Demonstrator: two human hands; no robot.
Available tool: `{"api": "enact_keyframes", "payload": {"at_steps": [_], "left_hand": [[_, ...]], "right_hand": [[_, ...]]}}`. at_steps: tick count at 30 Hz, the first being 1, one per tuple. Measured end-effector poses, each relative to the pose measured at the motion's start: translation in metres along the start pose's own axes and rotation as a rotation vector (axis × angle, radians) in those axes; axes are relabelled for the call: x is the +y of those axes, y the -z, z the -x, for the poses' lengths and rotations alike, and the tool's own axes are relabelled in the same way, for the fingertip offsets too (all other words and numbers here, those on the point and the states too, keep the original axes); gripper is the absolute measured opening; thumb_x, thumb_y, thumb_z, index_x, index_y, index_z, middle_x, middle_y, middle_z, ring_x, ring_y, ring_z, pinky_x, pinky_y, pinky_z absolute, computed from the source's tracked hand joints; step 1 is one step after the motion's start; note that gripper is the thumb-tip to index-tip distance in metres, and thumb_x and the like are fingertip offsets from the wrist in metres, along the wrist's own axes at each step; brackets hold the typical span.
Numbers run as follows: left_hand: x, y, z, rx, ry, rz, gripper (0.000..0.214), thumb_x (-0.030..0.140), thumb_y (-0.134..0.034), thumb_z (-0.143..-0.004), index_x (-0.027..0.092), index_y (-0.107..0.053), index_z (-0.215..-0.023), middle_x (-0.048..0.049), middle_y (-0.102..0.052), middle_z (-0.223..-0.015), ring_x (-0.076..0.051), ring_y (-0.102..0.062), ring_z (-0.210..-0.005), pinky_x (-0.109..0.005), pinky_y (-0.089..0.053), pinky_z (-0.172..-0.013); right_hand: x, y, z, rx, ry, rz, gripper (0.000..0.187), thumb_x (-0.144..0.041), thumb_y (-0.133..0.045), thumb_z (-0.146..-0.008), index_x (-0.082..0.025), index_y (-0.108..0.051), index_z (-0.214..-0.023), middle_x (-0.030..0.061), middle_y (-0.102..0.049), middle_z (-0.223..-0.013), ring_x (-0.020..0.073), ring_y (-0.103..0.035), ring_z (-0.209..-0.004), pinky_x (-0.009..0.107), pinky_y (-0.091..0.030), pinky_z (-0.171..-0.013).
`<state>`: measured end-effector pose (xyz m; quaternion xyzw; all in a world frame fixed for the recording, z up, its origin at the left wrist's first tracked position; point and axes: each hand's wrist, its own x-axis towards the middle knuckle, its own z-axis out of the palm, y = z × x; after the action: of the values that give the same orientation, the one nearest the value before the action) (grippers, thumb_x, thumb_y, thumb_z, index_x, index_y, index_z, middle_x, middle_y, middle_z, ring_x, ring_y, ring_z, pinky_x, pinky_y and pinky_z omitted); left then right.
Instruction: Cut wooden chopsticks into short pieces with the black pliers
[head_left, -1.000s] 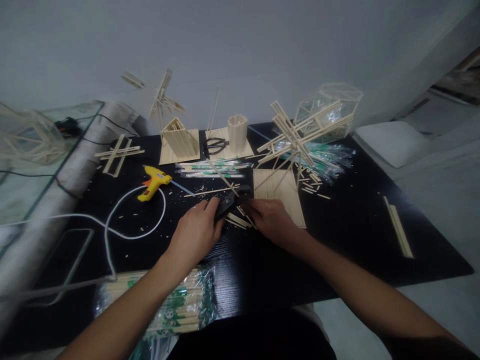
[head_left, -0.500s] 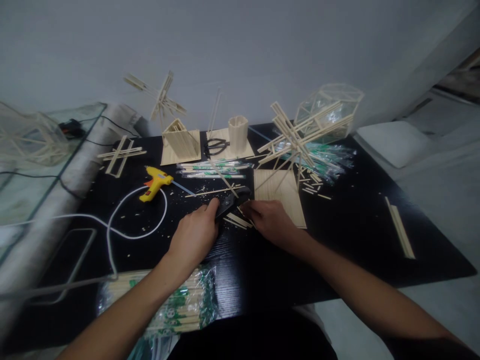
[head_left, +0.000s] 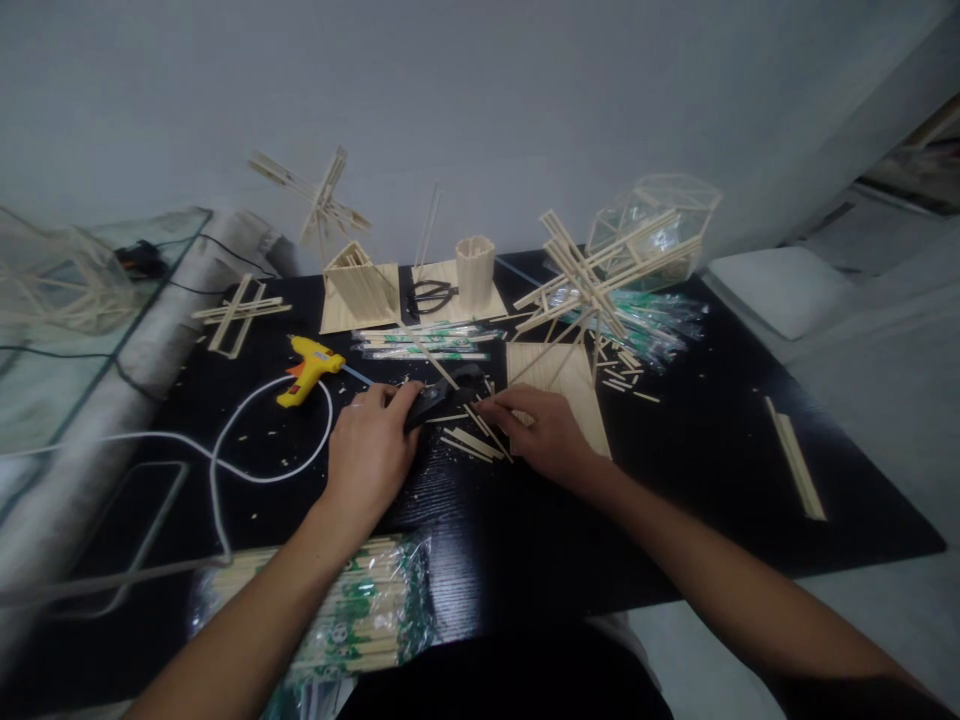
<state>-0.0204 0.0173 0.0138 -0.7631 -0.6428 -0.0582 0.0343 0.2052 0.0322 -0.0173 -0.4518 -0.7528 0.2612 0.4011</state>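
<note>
My left hand [head_left: 375, 440] is closed on the handle of a black hand cutter [head_left: 431, 402], whose dark head points right. My right hand [head_left: 544, 425] pinches at the end of a thin wooden stick [head_left: 491, 430], just right of the cutter head; the fingertips partly hide it. Short cut sticks [head_left: 471, 446] lie on the table below, between both hands. A longer stick [head_left: 429, 352] slants down to the cutter from behind. Beside my right hand is a flat wooden base [head_left: 559, 372] with a windmill-like stick frame [head_left: 589, 285] above it.
A yellow glue gun [head_left: 309, 370] with a looping white cable [head_left: 217, 450] lies left. Wrapped chopsticks [head_left: 360, 610] sit at the front edge. Behind stand a stick house [head_left: 364, 290], a round stick cup [head_left: 475, 272] and black scissors [head_left: 433, 295]. Two strips [head_left: 796, 465] lie right.
My left hand and the cutter have shifted slightly left, away from my right hand. The right fingers have lifted a little, and more of the cut sticks now shows.
</note>
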Motion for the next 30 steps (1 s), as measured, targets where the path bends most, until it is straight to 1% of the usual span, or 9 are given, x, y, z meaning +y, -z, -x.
{"api": "enact_keyframes", "payload": {"at_steps": [3, 6, 10, 13, 15, 20, 23, 26, 30], "left_hand": [[-0.004, 0.001, -0.001, 0.013, 0.023, 0.033, 0.035, 0.03, -0.052, -0.097, 0.027, -0.061, -0.131, -0.0112, -0.066, -0.113, -0.031, -0.067, -0.095, -0.038, -0.052, -0.074], [-0.002, 0.005, -0.001, -0.028, 0.048, 0.088, 0.033, 0.045, -0.049, -0.099, 0.026, -0.062, -0.123, -0.0102, -0.069, -0.107, -0.03, -0.068, -0.091, -0.035, -0.049, -0.068], [0.004, 0.011, -0.001, -0.114, 0.066, 0.186, 0.054, 0.071, -0.042, -0.093, 0.021, -0.06, -0.104, -0.0092, -0.071, -0.092, -0.03, -0.069, -0.083, -0.036, -0.046, -0.066], [0.005, 0.013, 0.0, -0.186, 0.027, 0.238, 0.055, 0.07, -0.033, -0.096, 0.021, -0.058, -0.088, -0.0079, -0.07, -0.084, -0.028, -0.068, -0.079, -0.036, -0.045, -0.068], [0.004, 0.012, 0.0, -0.202, 0.003, 0.267, 0.053, 0.066, -0.032, -0.098, 0.021, -0.057, -0.085, -0.0073, -0.069, -0.082, -0.027, -0.067, -0.078, -0.036, -0.045, -0.069], [0.001, 0.007, 0.0, -0.157, -0.064, 0.409, 0.048, 0.06, -0.038, -0.099, 0.019, -0.063, -0.096, -0.0081, -0.07, -0.092, -0.026, -0.066, -0.088, -0.039, -0.048, -0.081], [0.0, 0.005, -0.001, -0.121, -0.063, 0.472, 0.046, 0.06, -0.042, -0.099, 0.019, -0.063, -0.097, -0.0081, -0.07, -0.095, -0.026, -0.065, -0.091, -0.04, -0.048, -0.084], [0.0, 0.003, -0.002, -0.111, -0.066, 0.453, 0.046, 0.06, -0.041, -0.099, 0.019, -0.061, -0.097, -0.0084, -0.069, -0.094, -0.026, -0.065, -0.09, -0.04, -0.048, -0.083], [0.0, 0.003, -0.004, -0.151, -0.077, 0.429, 0.047, 0.059, -0.035, -0.101, 0.019, -0.06, -0.097, -0.0091, -0.069, -0.094, -0.027, -0.065, -0.09, -0.04, -0.048, -0.082]], "right_hand": [[0.001, 0.0, -0.002, 0.042, -0.061, 0.007, 0.018, -0.024, -0.066, -0.095, -0.017, -0.076, -0.082, 0.0058, -0.075, -0.081, 0.0186, -0.07, -0.077, 0.028, -0.05, -0.071], [0.004, -0.002, -0.001, -0.026, -0.17, 0.012, 0.008, -0.023, -0.072, -0.091, -0.017, -0.076, -0.093, 0.0038, -0.076, -0.079, 0.0176, -0.069, -0.071, 0.028, -0.049, -0.068], [0.004, -0.004, 0.0, -0.133, -0.265, 0.079, 0.02, -0.023, -0.078, -0.085, -0.017, -0.071, -0.103, 0.0008, -0.074, -0.074, 0.0159, -0.067, -0.064, 0.026, -0.046, -0.064], [0.001, -0.004, -0.001, -0.198, -0.275, 0.191, 0.015, -0.024, -0.078, -0.085, -0.017, -0.069, -0.095, 0.0019, -0.073, -0.075, 0.0161, -0.065, -0.065, 0.026, -0.042, -0.063], [0.0, -0.004, -0.001, -0.229, -0.265, 0.249, 0.012, -0.025, -0.077, -0.085, -0.018, -0.067, -0.088, 0.0023, -0.071, -0.075, 0.016, -0.063, -0.065, 0.026, -0.04, -0.062], [0.006, -0.005, 0.0, -0.203, -0.201, 0.243, 0.015, -0.025, -0.07, -0.091, -0.017, -0.066, -0.079, 0.0039, -0.071, -0.074, 0.0166, -0.062, -0.065, 0.027, -0.039, -0.063], [0.007, -0.002, -0.001, -0.106, -0.179, 0.126, 0.019, -0.021, -0.058, -0.097, -0.017, -0.068, -0.081, 0.0039, -0.072, -0.075, 0.0164, -0.064, -0.068, 0.027, -0.042, -0.065], [0.003, 0.002, -0.002, -0.019, -0.191, -0.079, 0.028, -0.029, -0.052, -0.101, -0.018, -0.069, -0.082, 0.0023, -0.072, -0.075, 0.0156, -0.065, -0.069, 0.026, -0.046, -0.065], [0.0, 0.001, -0.002, 0.001, -0.199, -0.284, 0.017, -0.034, -0.067, -0.092, -0.018, -0.073, -0.092, 0.0037, -0.077, -0.084, 0.018, -0.071, -0.076, 0.028, -0.052, -0.07]]}}
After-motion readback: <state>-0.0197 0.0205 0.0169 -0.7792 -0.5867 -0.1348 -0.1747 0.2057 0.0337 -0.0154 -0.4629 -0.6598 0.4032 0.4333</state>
